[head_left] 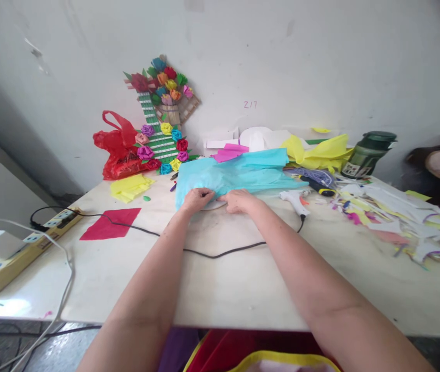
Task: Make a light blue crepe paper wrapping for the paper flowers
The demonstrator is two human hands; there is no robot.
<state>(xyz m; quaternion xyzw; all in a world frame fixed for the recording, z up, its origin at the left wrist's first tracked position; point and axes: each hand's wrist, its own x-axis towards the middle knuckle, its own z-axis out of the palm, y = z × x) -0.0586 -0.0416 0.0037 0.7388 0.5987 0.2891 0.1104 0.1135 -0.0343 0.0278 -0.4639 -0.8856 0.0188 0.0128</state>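
Note:
A sheet of light blue crepe paper (243, 173) lies bunched at the middle of the table, over a pale piece with a rounded white edge (215, 205) that peeks out at the front. My left hand (198, 199) is closed on the paper's near edge, fingers curled inward. Just to its right, my right hand (239, 200) is closed at the same edge, its index finger pointing toward the left hand. The fingertips are partly hidden. A white glue gun (296, 200) rests right of my right hand, its black cord (212, 256) running beneath both forearms.
Left are a red paper square (110, 223), yellow paper (131, 187), a power strip (29, 243) and a red bag (117, 147). Paper flowers on a striped stand (157, 124) lean on the wall. Right are a dark green bottle (369, 155), yellow crepe paper (320, 152) and paper scraps (394, 217).

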